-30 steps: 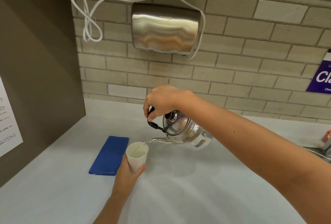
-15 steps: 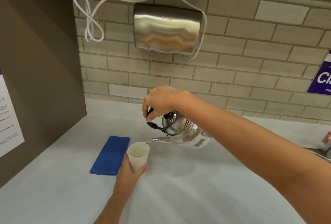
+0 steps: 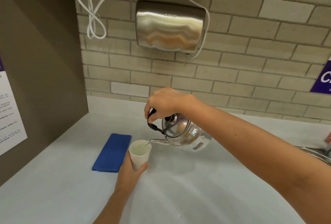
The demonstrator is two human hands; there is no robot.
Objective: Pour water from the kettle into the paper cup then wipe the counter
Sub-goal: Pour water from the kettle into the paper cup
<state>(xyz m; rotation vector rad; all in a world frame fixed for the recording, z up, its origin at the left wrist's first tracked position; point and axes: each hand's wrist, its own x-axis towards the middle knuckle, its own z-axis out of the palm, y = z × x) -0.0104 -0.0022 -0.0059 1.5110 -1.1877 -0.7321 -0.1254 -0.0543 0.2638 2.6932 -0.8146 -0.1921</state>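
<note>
With the right hand [image 3: 166,102] closed on the handle of the kettle [image 3: 186,134] and the left hand [image 3: 130,171] wrapped around the paper cup [image 3: 139,154] above the counter [image 3: 179,188], right of the blue cloth [image 3: 112,152], hold the spout over the rim, pour thinly, and level off before the cup fills.

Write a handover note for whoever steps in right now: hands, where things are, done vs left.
Right hand: gripping the black handle of the steel kettle, held tilted above the counter, spout over the cup.
Left hand: wrapped around the paper cup, holding it upright near the counter surface.
Blue cloth: folded flat on the counter, just left of the cup, untouched.
Done: pour is under way; a thin stream runs from the spout and water shows in the cup.
Left: finish the pour, set kettle and cup down, then take the cloth and wipe the counter.
</note>
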